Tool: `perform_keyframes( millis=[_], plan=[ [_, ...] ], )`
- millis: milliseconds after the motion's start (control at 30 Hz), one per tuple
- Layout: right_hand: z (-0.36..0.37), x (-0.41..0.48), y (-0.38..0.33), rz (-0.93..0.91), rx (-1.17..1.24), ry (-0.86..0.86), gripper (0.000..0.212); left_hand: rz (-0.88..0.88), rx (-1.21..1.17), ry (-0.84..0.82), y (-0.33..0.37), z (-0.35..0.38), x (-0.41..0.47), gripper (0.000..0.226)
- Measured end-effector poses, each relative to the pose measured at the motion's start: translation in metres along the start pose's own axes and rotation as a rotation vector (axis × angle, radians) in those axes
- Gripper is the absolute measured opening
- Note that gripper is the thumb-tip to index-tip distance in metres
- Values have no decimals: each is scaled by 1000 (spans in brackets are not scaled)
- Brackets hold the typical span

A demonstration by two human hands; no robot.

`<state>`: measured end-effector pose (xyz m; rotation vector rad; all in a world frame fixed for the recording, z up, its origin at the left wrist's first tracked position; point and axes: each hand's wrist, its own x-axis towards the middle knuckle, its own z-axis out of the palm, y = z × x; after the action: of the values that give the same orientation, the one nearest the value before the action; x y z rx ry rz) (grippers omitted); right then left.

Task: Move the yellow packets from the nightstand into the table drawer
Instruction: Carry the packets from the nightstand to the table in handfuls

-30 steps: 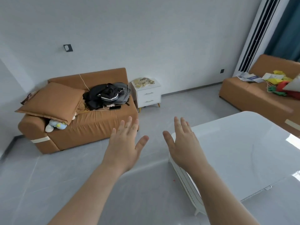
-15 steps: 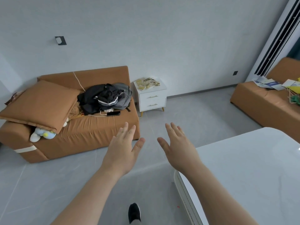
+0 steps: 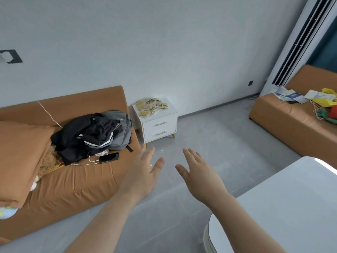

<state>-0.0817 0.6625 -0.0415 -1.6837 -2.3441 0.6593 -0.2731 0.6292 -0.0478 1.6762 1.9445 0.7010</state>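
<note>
The brown sofa (image 3: 73, 179) fills the left of my view, its back to the wall. The white table (image 3: 284, 207) takes the lower right corner, and my right forearm crosses above its near edge. A 2nd brown sofa (image 3: 291, 128) sits at the far right with papers and bright cloth piled on it. A big brown cushion (image 3: 21, 157) lies on the left sofa, and beside it is a heap of black jacket (image 3: 85, 136) and grey backpack (image 3: 122, 132). The white nightstand (image 3: 160, 126) stands just beside the right end of that sofa, against the wall. Its 2 drawers with gold handles face me, both closed.

I hold both hands out in front of me over the grey floor, backs up, holding nothing. My left hand (image 3: 144, 172) has its fingers straight and close together, thumb out to the side. My right hand (image 3: 202, 176) has its fingers straight and slightly fanned, thumb apart. The 2 thumbs point toward each other with a gap between them.

The yellow packets (image 3: 151, 106) lie scattered in a loose pile on the nightstand's top, beyond my fingertips and well apart from both hands. My left fingertips point at the nightstand's foot. A black phone (image 3: 109, 157) lies on the sofa seat in front of the jacket heap, with a white cable running from it.
</note>
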Motion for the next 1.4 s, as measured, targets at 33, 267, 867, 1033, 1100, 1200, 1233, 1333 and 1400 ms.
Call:
perform_keyframes(
  millis=[33, 267, 867, 1033, 1100, 1200, 1233, 1333, 1400],
  plan=[
    [-1, 20, 3, 11, 4, -2, 67, -5, -4, -12, -3, 1, 20, 68],
    [-5, 187, 39, 32, 41, 10, 67, -29, -2, -27, -27, 17, 181, 64],
    [-41, 597, 61, -85, -77, -98, 65, -235, -46, -95, -91, 7, 559, 68],
    [-40, 702, 51, -60, -156, -167, 64, -269, -54, -179, -131, -3, 668, 68],
    [-41, 738, 48, -56, -183, -195, 63, -267, -63, -217, -139, -9, 707, 64],
    [-44, 789, 49, -37, -187, -209, 63, -270, -62, -264, -146, -15, 761, 62],
    [-44, 805, 51, -27, -183, -219, 63, -271, -70, -273, -148, -16, 778, 61],
    [-43, 854, 61, -2, -175, -252, 63, -296, -95, -298, -156, -12, 828, 61],
    [-42, 888, 71, 14, -161, -275, 62, -339, -110, -317, -164, -4, 862, 59]
  ],
)
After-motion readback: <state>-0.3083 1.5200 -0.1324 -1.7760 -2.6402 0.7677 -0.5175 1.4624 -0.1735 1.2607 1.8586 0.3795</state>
